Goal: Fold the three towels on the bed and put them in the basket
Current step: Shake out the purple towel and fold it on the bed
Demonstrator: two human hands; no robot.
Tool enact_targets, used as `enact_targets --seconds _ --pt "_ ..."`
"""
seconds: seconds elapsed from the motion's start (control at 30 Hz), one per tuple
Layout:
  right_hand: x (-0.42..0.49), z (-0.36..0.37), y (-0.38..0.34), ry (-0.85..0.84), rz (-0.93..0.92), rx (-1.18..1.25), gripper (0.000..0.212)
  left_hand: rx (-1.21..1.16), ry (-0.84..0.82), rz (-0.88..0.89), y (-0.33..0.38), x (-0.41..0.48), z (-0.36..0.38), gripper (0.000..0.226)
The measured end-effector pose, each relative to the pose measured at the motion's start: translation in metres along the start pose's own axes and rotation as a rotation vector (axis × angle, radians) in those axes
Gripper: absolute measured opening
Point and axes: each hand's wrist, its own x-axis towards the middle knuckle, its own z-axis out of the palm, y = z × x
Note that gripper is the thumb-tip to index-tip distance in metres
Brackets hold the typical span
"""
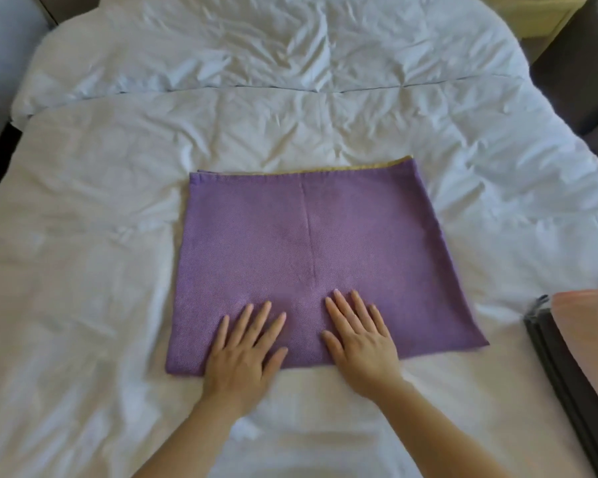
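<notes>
Head view showed us one purple towel (311,257) at the middle of the bed (83,236); our left hand (244,353) and right hand (359,343), two together, lay flat and released on its near edge.

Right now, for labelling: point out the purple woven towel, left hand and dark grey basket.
purple woven towel (311,243), head view, bare middle.
left hand (244,353), head view, its back.
dark grey basket (570,374), head view, its rim.

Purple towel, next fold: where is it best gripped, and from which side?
Probably the two corners of its left short edge, pinched from the left. The purple towel lies flat, wider than deep, creased down its middle, so that edge can swing over onto the right one. The left hand and right hand lie flat on its near edge.
</notes>
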Motion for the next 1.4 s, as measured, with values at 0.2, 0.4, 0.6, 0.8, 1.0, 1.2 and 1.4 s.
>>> enact_targets --seconds 0.2,0.4,0.6,0.8,1.0,1.2,1.4 --pt "-0.037 -0.002 0.092 -0.040 0.304 -0.120 0.065 0.027 -0.023 -0.419 -0.038 -0.041 0.002 0.060" --pt "-0.048 -0.021 0.106 -0.050 0.471 -0.141 0.064 -0.473 0.170 -0.830 -0.047 -0.049 -0.015 0.063" --pt "-0.053 -0.014 0.091 -0.144 0.540 -0.037 0.068 -1.204 0.169 -1.178 -0.061 -0.034 -0.032 0.035" --pt "-0.062 -0.028 0.111 -0.102 0.656 0.130 0.065 -1.000 0.415 -0.923 -0.023 -0.010 -0.076 0.027" --pt "-0.062 -0.057 0.140 0.040 0.634 0.484 0.046 -0.748 0.503 -0.433 0.070 0.051 -0.111 0.019" --pt "-0.073 -0.075 0.165 0.119 0.636 0.753 0.032 -0.652 0.293 -0.067 0.205 0.100 -0.081 0.014" --pt "-0.062 -0.076 0.178 0.079 0.674 1.077 0.010 -0.511 -0.035 -0.086 0.255 0.100 -0.014 0.027"
